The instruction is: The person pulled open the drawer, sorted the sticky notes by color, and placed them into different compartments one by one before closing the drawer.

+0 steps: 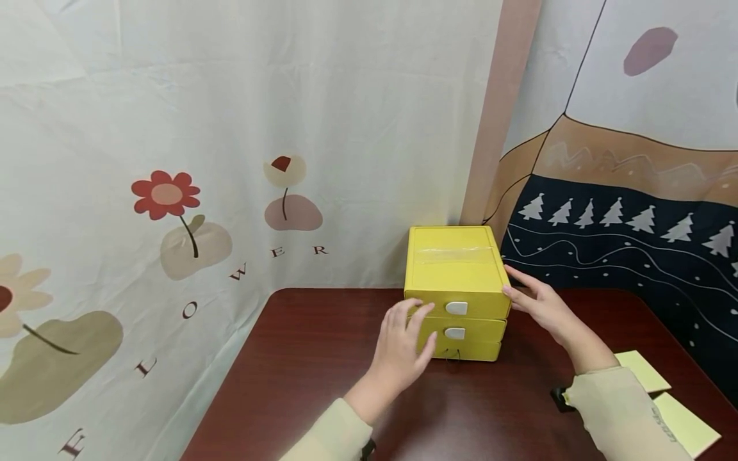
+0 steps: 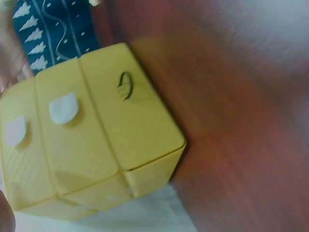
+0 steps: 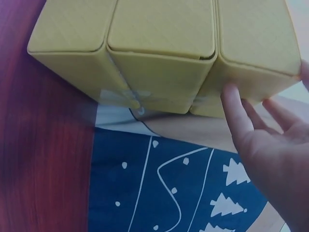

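Note:
A yellow three-tier drawer box [image 1: 455, 262] stands at the back of the table. White tabs [image 1: 457, 308] mark its upper two drawers, and a dark loop [image 2: 125, 86] is on the lowest one. My left hand [image 1: 400, 346] hovers at the front left of the box with fingers spread and loosely bent; whether its fingertips touch cannot be told. Along the right side lies my right hand [image 1: 539, 304], its extended fingers at the upper tier. In the right wrist view a finger [image 3: 234, 104] rests against that side wall. Neither hand grips anything.
Two pale yellow paper pads [image 1: 688, 426] lie at the table's right, partly behind the right sleeve. The dark red-brown table [image 1: 300, 358] backs onto a printed cloth [image 1: 346, 128] close behind the box. Clear tape [image 1: 455, 255] crosses the box's top.

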`<action>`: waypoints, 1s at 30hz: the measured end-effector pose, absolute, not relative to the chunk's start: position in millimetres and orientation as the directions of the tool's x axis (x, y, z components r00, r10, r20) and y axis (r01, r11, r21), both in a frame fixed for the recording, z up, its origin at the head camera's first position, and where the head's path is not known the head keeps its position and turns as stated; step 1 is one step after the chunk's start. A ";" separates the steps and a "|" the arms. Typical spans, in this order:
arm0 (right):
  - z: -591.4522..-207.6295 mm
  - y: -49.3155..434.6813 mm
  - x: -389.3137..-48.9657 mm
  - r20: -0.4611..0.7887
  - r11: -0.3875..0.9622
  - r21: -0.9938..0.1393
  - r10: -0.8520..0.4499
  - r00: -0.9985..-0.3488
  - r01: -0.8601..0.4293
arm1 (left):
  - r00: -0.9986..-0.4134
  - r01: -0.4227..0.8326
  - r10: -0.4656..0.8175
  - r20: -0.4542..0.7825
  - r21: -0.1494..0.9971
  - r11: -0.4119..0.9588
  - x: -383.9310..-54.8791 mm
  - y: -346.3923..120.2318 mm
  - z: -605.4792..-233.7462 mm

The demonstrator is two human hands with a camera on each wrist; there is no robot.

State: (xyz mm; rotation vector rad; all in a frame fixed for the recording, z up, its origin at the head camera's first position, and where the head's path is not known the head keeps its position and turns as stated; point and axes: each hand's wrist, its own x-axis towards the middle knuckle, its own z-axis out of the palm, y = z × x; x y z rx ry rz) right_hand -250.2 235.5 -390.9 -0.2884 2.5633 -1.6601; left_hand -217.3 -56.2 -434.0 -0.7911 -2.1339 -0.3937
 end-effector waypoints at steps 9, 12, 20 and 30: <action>-397.1 224.1 -241.0 0.230 0.521 -0.823 -0.058 -0.971 -0.226 | -0.674 0.634 0.269 0.687 0.353 0.688 -244.7 -65.9 -403.8; -403.8 219.3 -236.3 0.333 0.548 -0.784 -0.025 -0.943 -0.291 | -0.739 0.606 0.265 0.619 0.440 0.663 -252.7 -67.4 -398.2; -427.1 207.8 -216.5 0.503 0.523 -0.747 0.041 -0.863 -0.411 | -0.869 0.493 0.309 0.386 0.630 0.599 -270.2 -65.9 -389.1; -456.3 193.1 -189.4 0.686 0.679 -0.542 0.017 -0.728 -0.495 | -0.917 0.388 0.310 0.251 0.744 0.545 -279.0 -62.3 -384.9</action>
